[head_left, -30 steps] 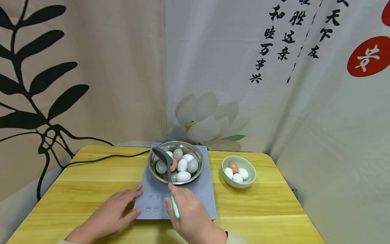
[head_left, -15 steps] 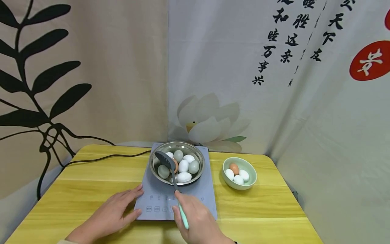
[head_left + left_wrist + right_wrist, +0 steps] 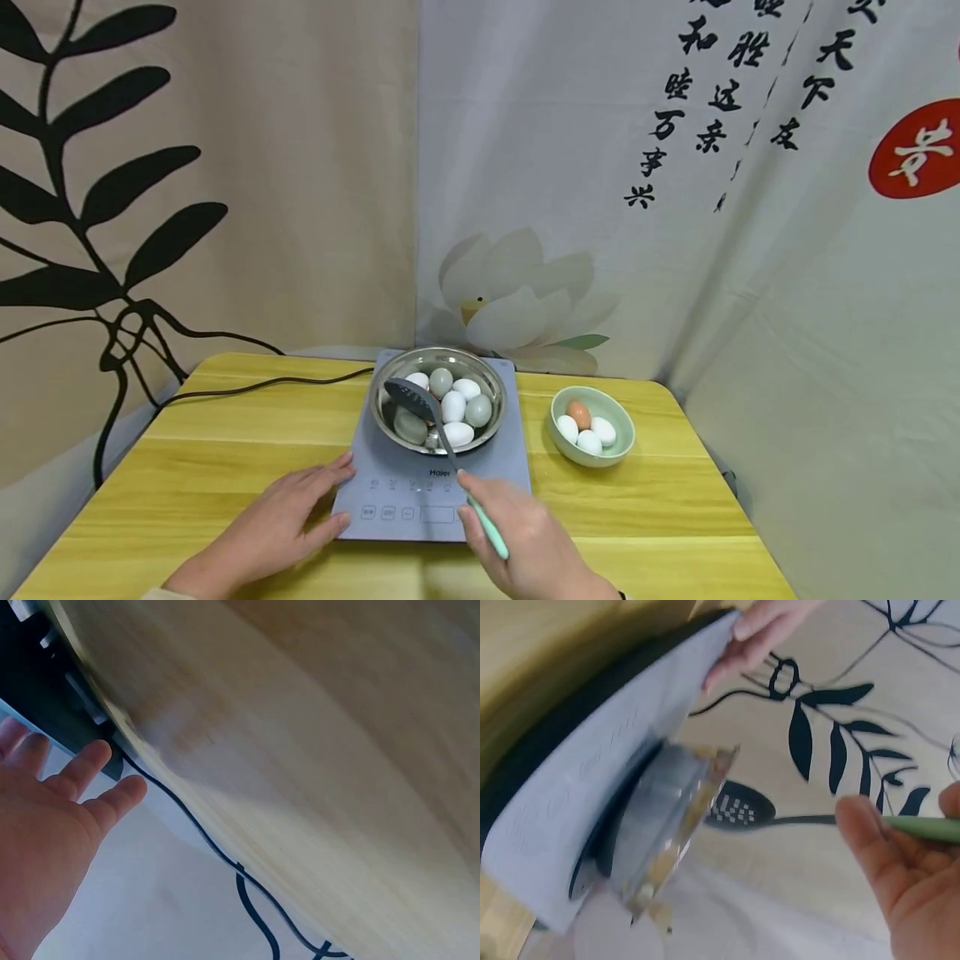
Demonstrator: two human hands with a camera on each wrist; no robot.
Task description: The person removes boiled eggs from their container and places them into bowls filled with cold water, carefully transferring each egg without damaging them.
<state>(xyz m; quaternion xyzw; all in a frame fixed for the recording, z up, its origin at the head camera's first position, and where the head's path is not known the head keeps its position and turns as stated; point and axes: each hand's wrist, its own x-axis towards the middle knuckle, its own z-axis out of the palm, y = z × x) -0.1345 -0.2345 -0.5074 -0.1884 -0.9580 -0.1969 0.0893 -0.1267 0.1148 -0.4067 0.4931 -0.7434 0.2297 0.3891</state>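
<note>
In the head view, my right hand (image 3: 532, 533) grips the mint-green handle of a dark slotted spoon (image 3: 412, 398), index finger along its shaft. The spoon's head is over the left part of a steel bowl (image 3: 491, 377) of white and grey-green eggs (image 3: 453, 407). One grey-green egg (image 3: 410, 427) shows just below the spoon head. The bowl stands on a grey induction cooker (image 3: 397, 467). My left hand (image 3: 281, 521) touches the cooker's left edge with fingers extended. In the right wrist view the spoon's perforated head (image 3: 742, 806) appears beside the bowl's rim.
A pale green bowl (image 3: 622, 437) with one brown and several white eggs stands on the wooden table (image 3: 675, 500), right of the cooker. A black power cord (image 3: 262, 384) runs left from the cooker. Printed curtains (image 3: 315, 208) hang behind and along the right side.
My right hand has moved right and slightly down, tilting the spoon's handle rightward. The spoon head has shifted slightly right and down, now covering the brown egg. My left hand stays at the cooker's edge.
</note>
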